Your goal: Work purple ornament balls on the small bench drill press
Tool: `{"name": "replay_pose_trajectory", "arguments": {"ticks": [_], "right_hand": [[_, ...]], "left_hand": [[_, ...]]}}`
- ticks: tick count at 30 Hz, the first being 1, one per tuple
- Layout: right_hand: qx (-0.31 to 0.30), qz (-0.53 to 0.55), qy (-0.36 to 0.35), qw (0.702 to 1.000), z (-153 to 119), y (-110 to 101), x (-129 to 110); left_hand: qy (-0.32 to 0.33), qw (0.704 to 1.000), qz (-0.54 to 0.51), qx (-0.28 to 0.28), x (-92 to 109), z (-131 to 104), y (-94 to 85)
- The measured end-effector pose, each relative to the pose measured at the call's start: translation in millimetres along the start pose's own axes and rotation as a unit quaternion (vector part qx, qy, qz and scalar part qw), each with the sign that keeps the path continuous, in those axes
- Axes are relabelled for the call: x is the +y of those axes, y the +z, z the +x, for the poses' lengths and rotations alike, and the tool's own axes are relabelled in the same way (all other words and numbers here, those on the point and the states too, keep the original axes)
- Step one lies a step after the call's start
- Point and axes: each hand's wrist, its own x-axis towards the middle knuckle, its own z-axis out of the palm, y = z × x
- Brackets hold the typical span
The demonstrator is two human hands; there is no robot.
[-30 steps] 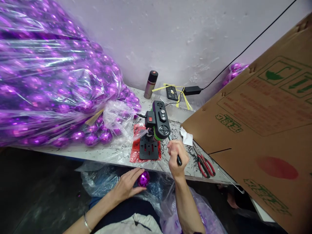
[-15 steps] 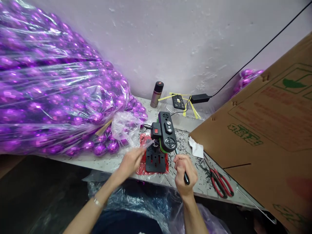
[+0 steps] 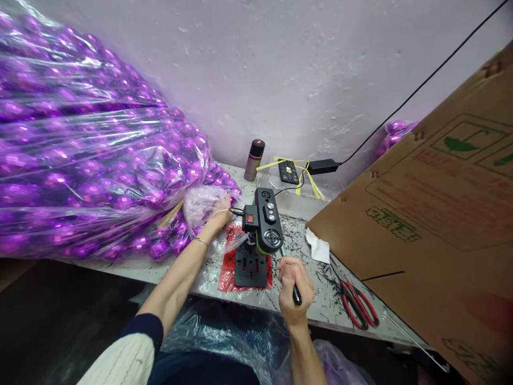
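"Head view: what has the right hand got?"
"From where I stand, it's curled tightly around the lever handle of the black press, which sits on the red sheet."
"And the left hand?"
"Over by the clear plastic and purple balls, left of the press; I can't tell its grip"

The bare left hand moved up to the clear plastic bag of shiny purple balls. A cream, navy-cuffed sleeve appeared.

Left hand far forward, right hand (nearer) in a fist.
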Motion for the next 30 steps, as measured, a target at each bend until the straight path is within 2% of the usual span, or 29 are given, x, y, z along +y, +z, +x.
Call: {"name": "replay_pose_trajectory", "arguments": {"ticks": [4, 7, 9, 12, 16, 18, 20, 21, 25, 30], "right_hand": [[0.001, -0.003, 0.001, 1.000, 1, 0, -1], [-0.002, -0.002, -0.005, 1.000, 2, -1, -1], [-0.002, 0.001, -0.007, 1.000, 2, -1, -1], [-0.003, 0.008, -0.006, 1.000, 2, -1, 0], [-0.010, 0.010, 0.005, 1.000, 3, -3, 0], [-0.012, 0.006, 0.014, 1.000, 4, -4, -1], [-0.009, 0.004, 0.022, 1.000, 7, -4, -4], [-0.005, 0.005, 0.027, 1.000, 9, -4, -6], [0.013, 0.012, 0.053, 0.998, 18, -3, -13], [0.004, 0.012, 0.061, 0.998, 24, -3, -16]], "left_hand": [[-0.055, 0.998, -0.036, 0.010, 6, 11, -0.7], [-0.081, 0.993, -0.083, 0.012, 10, 0, -11.6], [-0.092, 0.988, -0.122, 0.016, 11, -20, -23.4], [-0.116, 0.974, -0.192, 0.025, 14, -63, -40.7], [-0.145, 0.944, -0.296, 0.011, 24, -119, -46.9], [-0.161, 0.923, -0.349, -0.007, 29, -143, -40.3], [-0.179, 0.889, -0.422, -0.021, 32, -163, -28.5], [-0.178, 0.885, -0.429, -0.023, 34, -172, -21.3], [-0.160, 0.905, -0.392, -0.024, 35, -191, 7.8], [-0.105, 0.952, -0.287, -0.008, 31, -189, 27.0]]}}
